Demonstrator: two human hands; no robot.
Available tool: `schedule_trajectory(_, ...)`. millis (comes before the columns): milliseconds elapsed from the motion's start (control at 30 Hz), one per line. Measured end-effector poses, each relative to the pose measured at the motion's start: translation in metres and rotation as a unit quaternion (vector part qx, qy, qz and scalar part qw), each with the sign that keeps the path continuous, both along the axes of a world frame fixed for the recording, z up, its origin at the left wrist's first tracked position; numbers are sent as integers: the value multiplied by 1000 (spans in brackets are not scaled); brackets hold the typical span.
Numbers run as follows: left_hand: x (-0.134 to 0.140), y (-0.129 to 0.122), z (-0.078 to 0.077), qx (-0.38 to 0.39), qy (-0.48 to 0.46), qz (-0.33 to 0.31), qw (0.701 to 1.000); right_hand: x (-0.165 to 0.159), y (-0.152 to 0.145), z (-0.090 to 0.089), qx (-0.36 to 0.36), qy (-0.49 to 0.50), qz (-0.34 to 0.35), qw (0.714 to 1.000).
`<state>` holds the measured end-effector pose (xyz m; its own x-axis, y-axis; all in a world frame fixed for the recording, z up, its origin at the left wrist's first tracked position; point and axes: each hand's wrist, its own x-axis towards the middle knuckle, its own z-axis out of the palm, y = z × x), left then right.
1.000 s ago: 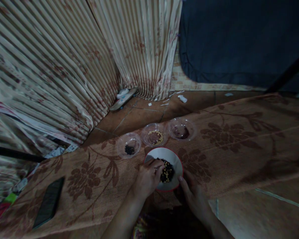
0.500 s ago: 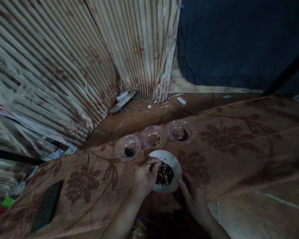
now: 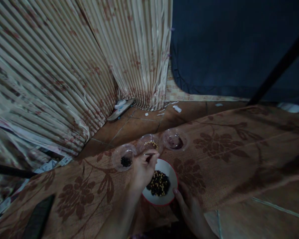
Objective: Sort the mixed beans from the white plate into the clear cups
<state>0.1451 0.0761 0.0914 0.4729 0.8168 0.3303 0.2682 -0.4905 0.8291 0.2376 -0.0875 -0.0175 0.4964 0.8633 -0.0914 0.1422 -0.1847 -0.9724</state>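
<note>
On my feed I make out a round white bowl [image 3: 173, 179] with a red rim, its mouth upward, holding a mixed heap of small black and yellow pieces [image 3: 159, 184]; I can't tell if they're beans or beads. Just beyond the bowl I count three clear round plastic dishes in a row. The left dish [image 3: 116, 161] holds a small black cluster [image 3: 126, 161]; the middle dish [image 3: 140, 144], partly hidden from me, a scatter of yellow pieces [image 3: 151, 143]; the right dish [image 3: 184, 141], a dark red patch [image 3: 178, 143].
</note>
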Motion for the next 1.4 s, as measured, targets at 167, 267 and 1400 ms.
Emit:
schedule_trajectory(167, 52, 33, 4, 45, 6, -20, 999, -2, 2, 9, 21, 11, 0, 1000)
schedule_trajectory(267, 76, 45, 0, 51, 43, -32, 997, -3, 2, 12, 41, -6, -20, 999)
schedule_trajectory(1400, -89, -57, -12, -66, 128, 77, 987, 3, -8, 8, -94, -63, -1, 994)
